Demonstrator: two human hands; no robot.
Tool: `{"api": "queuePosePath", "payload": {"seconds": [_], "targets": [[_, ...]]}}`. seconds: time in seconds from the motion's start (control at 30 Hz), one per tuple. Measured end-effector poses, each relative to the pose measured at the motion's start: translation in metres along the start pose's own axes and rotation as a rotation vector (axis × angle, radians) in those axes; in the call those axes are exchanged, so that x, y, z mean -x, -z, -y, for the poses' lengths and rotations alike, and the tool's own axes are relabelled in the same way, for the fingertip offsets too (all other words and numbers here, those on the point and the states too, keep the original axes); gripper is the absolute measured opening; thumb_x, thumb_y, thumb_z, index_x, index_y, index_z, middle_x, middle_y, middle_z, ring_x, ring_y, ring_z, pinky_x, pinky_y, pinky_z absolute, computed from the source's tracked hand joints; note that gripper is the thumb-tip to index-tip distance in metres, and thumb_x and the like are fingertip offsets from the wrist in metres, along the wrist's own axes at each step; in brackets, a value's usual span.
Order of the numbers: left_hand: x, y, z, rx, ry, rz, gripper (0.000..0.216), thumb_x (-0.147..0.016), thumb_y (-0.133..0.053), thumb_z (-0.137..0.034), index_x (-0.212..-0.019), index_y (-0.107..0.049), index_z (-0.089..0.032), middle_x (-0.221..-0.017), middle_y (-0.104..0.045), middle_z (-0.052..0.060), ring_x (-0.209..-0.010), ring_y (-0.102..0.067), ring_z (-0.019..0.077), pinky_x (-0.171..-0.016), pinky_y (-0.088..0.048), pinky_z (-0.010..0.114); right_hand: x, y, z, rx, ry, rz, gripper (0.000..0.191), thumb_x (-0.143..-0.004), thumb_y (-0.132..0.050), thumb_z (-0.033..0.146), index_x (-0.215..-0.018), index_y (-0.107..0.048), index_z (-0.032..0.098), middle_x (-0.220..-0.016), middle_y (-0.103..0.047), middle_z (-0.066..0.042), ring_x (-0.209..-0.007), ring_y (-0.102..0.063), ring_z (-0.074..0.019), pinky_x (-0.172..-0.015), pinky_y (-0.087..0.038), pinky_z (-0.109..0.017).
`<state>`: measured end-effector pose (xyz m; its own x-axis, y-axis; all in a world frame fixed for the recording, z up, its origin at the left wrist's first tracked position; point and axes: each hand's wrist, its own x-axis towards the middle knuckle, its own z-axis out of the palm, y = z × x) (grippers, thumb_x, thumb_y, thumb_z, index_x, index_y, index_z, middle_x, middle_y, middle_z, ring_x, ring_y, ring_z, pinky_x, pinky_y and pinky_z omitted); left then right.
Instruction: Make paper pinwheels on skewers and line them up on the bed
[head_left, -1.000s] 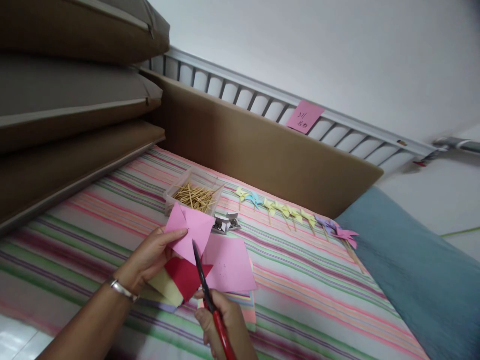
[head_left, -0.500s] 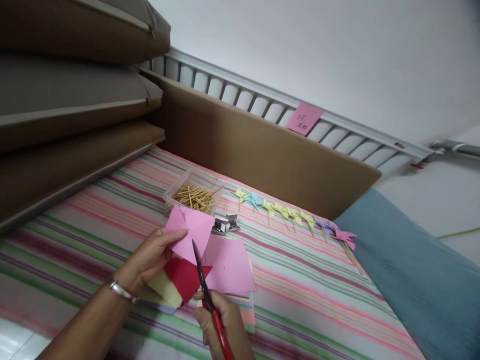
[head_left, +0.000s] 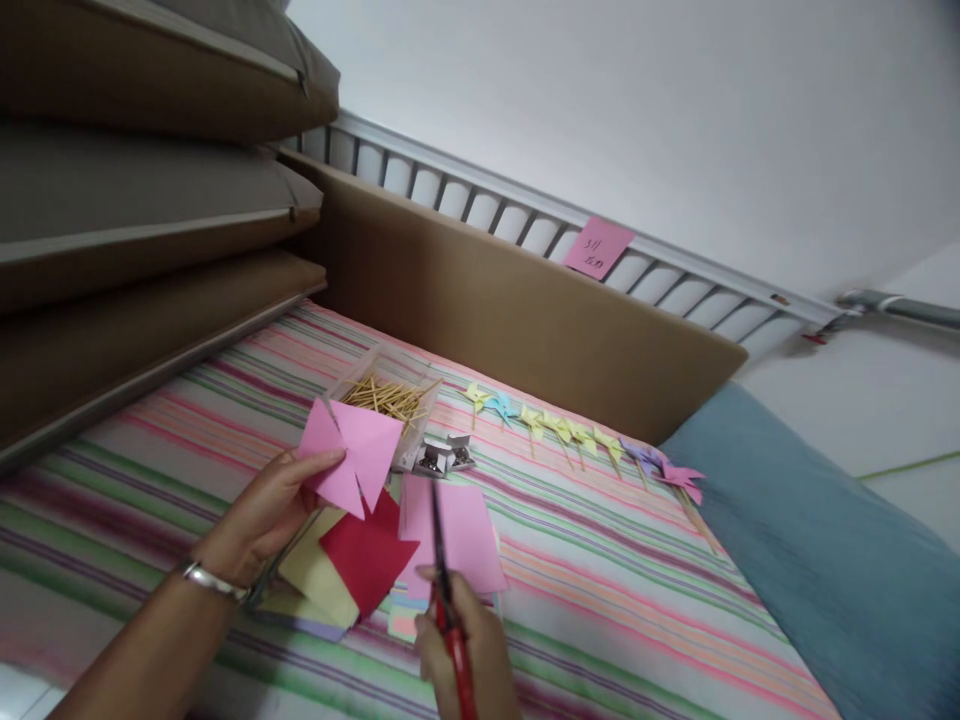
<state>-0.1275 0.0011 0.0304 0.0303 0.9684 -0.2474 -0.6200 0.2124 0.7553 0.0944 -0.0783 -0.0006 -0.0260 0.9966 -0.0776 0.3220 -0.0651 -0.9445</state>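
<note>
My left hand pinches a pink paper square with cuts running in from its corners, lifted above the striped sheet. My right hand grips red-handled scissors; their dark blades are closed and point away from me over a flat pink sheet. Under my left hand lie a red paper piece and a pale yellow piece on a stack of coloured papers. The scissors are now apart from the held square.
A clear tub of toothpicks stands behind the held paper, with small metal clips beside it. A row of small paper pinwheels lies along the cardboard panel. Brown cushions are stacked at left; a blue pillow lies at right.
My left hand has carried the pink square left and away from the scissors. My right hand has swung the scissors to the right, off the paper, over the flat pink sheet.
</note>
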Motion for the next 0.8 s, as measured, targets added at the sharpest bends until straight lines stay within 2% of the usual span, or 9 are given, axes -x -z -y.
{"api": "queuePosePath", "payload": {"seconds": [0.1,0.2,0.27,0.33,0.4,0.53,0.67,0.73,0.8], "targets": [[0.008,-0.006,0.007,-0.116,0.135,0.197,0.018,-0.067,-0.074,-0.016,-0.084,-0.073,-0.01,-0.079,-0.075,0.012,-0.068,-0.068,0.0209,-0.064,-0.053,0.026,-0.017,0.02,-0.01,-0.265,0.008,-0.092,0.06,-0.063,-0.07,0.055,-0.111,-0.057,0.021,-0.07,-0.061,-0.005,-0.065,-0.06,-0.022,-0.061,-0.049,-0.033],[0.017,-0.018,0.024,-0.236,0.284,0.381,0.013,-0.065,-0.075,-0.017,-0.077,-0.074,-0.011,-0.071,-0.074,0.008,-0.06,-0.065,0.0164,-0.058,-0.047,0.022,-0.024,0.033,-0.013,-0.353,-0.009,-0.087,0.075,-0.061,-0.062,0.071,-0.113,-0.052,0.018,-0.075,-0.061,-0.007,-0.065,-0.061,-0.0238,-0.06,-0.05,-0.038],[0.021,-0.026,0.034,-0.266,0.372,0.457,0.006,-0.065,-0.074,-0.016,-0.07,-0.074,-0.012,-0.065,-0.072,0.005,-0.054,-0.061,0.0128,-0.053,-0.044,0.019,-0.019,0.034,-0.011,-0.401,-0.004,-0.071,0.071,-0.067,-0.062,0.066,-0.115,-0.05,0.016,-0.075,-0.061,-0.005,-0.066,-0.061,-0.022,-0.062,-0.05,-0.036],[0.024,-0.032,0.042,-0.258,0.459,0.503,0.004,-0.066,-0.073,-0.016,-0.068,-0.074,-0.013,-0.063,-0.072,0.004,-0.052,-0.06,0.0119,-0.053,-0.042,0.019,-0.012,0.03,-0.007,-0.427,0.007,-0.048,0.059,-0.071,-0.068,0.049,-0.116,-0.05,0.016,-0.076,-0.06,-0.002,-0.069,-0.06,-0.0186,-0.064,-0.048,-0.031],[0.024,-0.036,0.047,-0.252,0.508,0.504,0.005,-0.065,-0.074,-0.017,-0.068,-0.074,-0.013,-0.064,-0.072,0.005,-0.054,-0.06,0.013,-0.055,-0.043,0.02,-0.007,0.027,-0.003,-0.431,0.003,-0.011,0.053,-0.068,-0.071,0.036,-0.114,-0.051,0.017,-0.075,-0.059,0.0,-0.067,-0.058,-0.0157,-0.062,-0.047,-0.027],[0.022,-0.038,0.052,-0.242,0.487,0.466,0.011,-0.066,-0.075,-0.02,-0.073,-0.074,-0.011,-0.067,-0.072,0.009,-0.054,-0.061,0.0149,-0.053,-0.044,0.021,-0.008,0.025,0.0,-0.468,-0.027,0.02,0.05,-0.067,-0.067,0.029,-0.112,-0.049,0.018,-0.076,-0.059,0.001,-0.057,-0.056,-0.0132,-0.049,-0.044,-0.023],[0.02,-0.042,0.059,-0.132,0.428,0.399,0.02,-0.072,-0.072,-0.023,-0.089,-0.074,-0.014,-0.084,-0.074,0.011,-0.071,-0.067,0.0194,-0.066,-0.051,0.026,-0.012,0.026,0.002,-0.54,-0.006,-0.104,0.048,-0.071,-0.063,0.027,-0.114,-0.045,0.018,-0.077,-0.058,0.001,-0.048,-0.051,-0.0094,-0.042,-0.04,-0.021],[0.021,-0.048,0.066,-0.06,0.386,0.314,0.02,-0.072,-0.072,-0.024,-0.09,-0.074,-0.016,-0.092,-0.074,0.01,-0.081,-0.067,0.0207,-0.075,-0.052,0.029,-0.012,0.024,0.003,-0.575,0.015,-0.183,0.046,-0.074,-0.061,0.028,-0.115,-0.045,0.019,-0.078,-0.057,0.002,-0.046,-0.048,-0.0083,-0.04,-0.039,-0.02],[0.024,-0.056,0.074,-0.035,0.357,0.258,0.015,-0.071,-0.073,-0.023,-0.084,-0.074,-0.016,-0.091,-0.074,0.008,-0.082,-0.067,0.0198,-0.079,-0.052,0.028,-0.013,0.022,0.004,-0.576,0.057,-0.265,0.044,-0.075,-0.06,0.028,-0.116,-0.045,0.02,-0.085,-0.057,0.0,-0.048,-0.048,-0.0075,-0.04,-0.039,-0.02]]}}
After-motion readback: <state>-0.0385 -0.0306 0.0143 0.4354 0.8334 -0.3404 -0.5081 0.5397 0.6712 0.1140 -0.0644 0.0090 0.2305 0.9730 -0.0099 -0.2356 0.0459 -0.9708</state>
